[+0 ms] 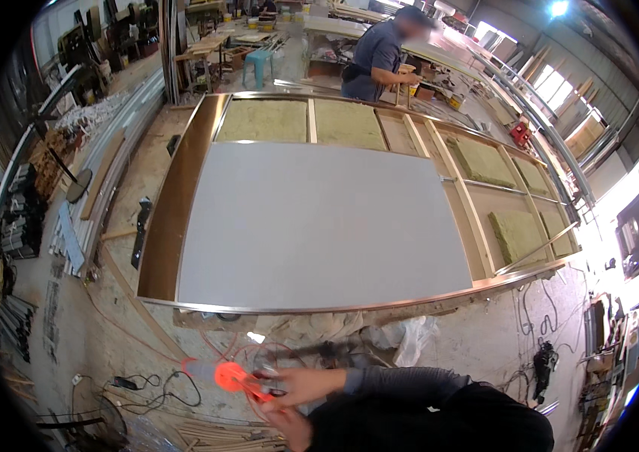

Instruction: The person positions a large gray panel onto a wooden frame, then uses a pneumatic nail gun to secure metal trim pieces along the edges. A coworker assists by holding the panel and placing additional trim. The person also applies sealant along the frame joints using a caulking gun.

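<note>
A: Your right hand [306, 385] has its grip closed around an orange tool [230, 376]; the motion blurs its finer parts.

B: And your left hand [294, 428] is right below it, close against the rear of that tool. Whether its grip is gripping, I can't tell.

A: The tool points to your left, its pale front end blurred, held over the floor on your side of the big frame [161, 248].

B: Near you on the floor, a small black box [125, 383] sits on a looped cable, and a clear plastic sheet [414, 340] lies crumpled by the frame's near edge.

A: Inside the frame, a pale grey panel [327, 226] lies flat. Past it you have yellowish insulation slabs [263, 120] between wooden battens [476, 226].

B: Beyond the frame's far side, a co-worker [376, 60] stands with forearms forward; a teal stool [259, 58] is farther left.
</note>
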`<action>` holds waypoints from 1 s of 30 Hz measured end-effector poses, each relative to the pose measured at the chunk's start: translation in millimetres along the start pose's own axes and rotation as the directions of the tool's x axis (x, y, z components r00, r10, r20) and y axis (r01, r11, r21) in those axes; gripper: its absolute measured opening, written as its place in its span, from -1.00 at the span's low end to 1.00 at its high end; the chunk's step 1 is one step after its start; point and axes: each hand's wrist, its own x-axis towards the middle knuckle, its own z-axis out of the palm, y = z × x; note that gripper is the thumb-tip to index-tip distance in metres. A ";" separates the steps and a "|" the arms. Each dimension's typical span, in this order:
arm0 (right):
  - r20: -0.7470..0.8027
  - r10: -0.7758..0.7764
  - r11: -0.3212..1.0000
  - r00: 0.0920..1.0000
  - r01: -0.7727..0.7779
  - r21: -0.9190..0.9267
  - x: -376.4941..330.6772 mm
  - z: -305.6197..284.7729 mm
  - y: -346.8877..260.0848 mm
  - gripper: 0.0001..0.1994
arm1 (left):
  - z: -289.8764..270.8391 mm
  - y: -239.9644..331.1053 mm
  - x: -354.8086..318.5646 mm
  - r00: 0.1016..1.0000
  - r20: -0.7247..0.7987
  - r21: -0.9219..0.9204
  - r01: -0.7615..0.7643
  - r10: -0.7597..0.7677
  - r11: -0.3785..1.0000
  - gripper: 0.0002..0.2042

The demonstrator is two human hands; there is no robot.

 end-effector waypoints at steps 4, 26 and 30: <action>0.005 0.071 0.997 0.997 -0.071 0.015 -21.6 -40.2 -25.7 -0.29 | 21.8 78.5 23.9 0.896 0.399 0.070 -0.243 0.196 0.968 -0.56; -0.848 -0.190 0.951 0.494 0.307 -0.034 -117.0 -646.1 -100.7 -0.49 | 608.2 205.9 443.2 0.298 0.955 -0.117 0.328 0.015 0.937 -0.43; -0.849 -0.162 0.977 0.503 0.202 -0.067 -43.5 -707.7 -103.6 -0.51 | 786.2 118.6 544.7 0.312 0.904 -0.426 0.588 0.293 0.688 -0.51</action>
